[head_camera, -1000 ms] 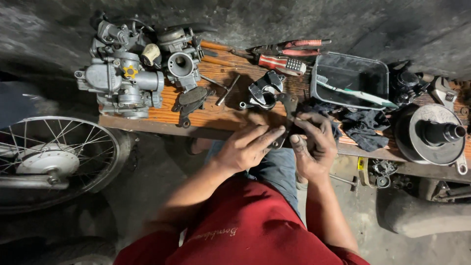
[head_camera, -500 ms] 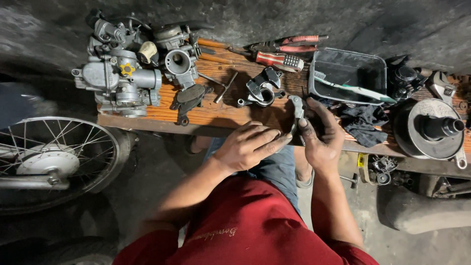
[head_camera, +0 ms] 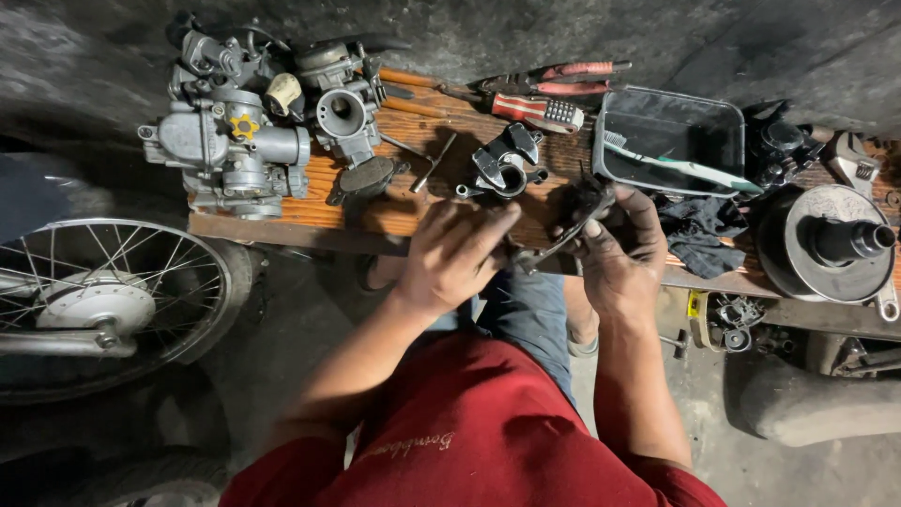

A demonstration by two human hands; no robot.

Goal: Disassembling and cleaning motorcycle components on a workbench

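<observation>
- Nearest the camera, a person in a red shirt and blue jeans sits over a dark, stained concrete floor (head_camera: 141, 441), knees pointing at a low wooden plank (head_camera: 394, 211) that serves as a bench.
- The right hand (head_camera: 615, 253) is clenched around a thin, dark metal bracket (head_camera: 554, 246), fingers wrapped over its upper end; the part sits at the near edge of the plank, between the two hands.
- The left hand (head_camera: 455, 253) lies flat over the bracket's lower end, fingers stretched out and pressing rather than closed around it.
- To the left, just off the plank, a spoked wheel (head_camera: 103, 300) with a drum hub rests on the floor.
- To the right, a dark rag (head_camera: 699, 230) lies crumpled beside the right hand, and a round grey clutch-like part (head_camera: 831, 244) with a black shaft stands further along.
- Mid-plank, beyond the hands, a small black metal clamp piece (head_camera: 505, 164) and a thin pin-like tool (head_camera: 434, 161) lie close together.
- At the plank's left end, a large grey carburetor (head_camera: 225, 155) with a yellow knob stands next to a second carburetor (head_camera: 343, 108) with an open throat.
- Farther back, a dark rectangular tray (head_camera: 671, 141) holds a green-handled toothbrush (head_camera: 690, 169).
- Along the far edge, red-handled pliers (head_camera: 563, 80) and a red-and-white screwdriver handle (head_camera: 540, 111) lie against a rough dark wall (head_camera: 469, 33).
</observation>
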